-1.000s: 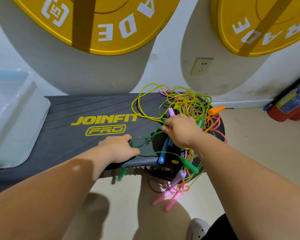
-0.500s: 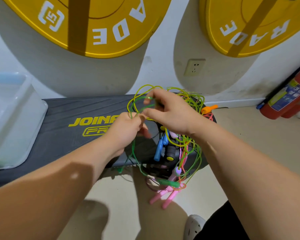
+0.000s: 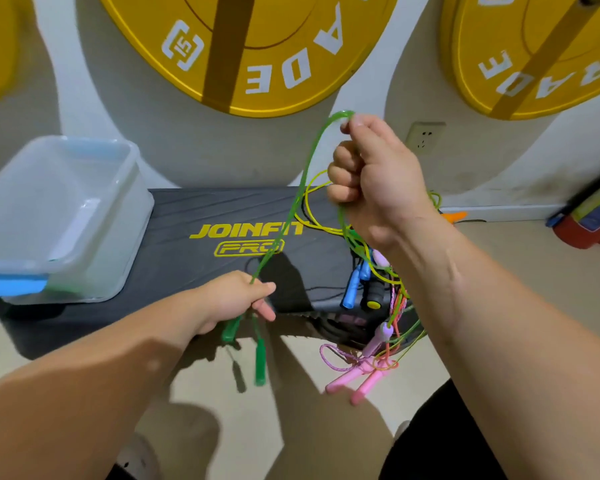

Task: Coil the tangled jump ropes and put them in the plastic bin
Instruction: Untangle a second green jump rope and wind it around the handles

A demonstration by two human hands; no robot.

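Green rope (image 3: 291, 202), pink handles (image 3: 357, 379), yellow plates (image 3: 257, 46).

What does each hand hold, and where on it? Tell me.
Both grip the green jump rope: left hand near its handles, right hand a raised loop of cord.

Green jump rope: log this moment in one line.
left hand: grips green jump rope near handles | right hand: holds its loop raised | other ropes: tangled | plastic bin: this rope not in
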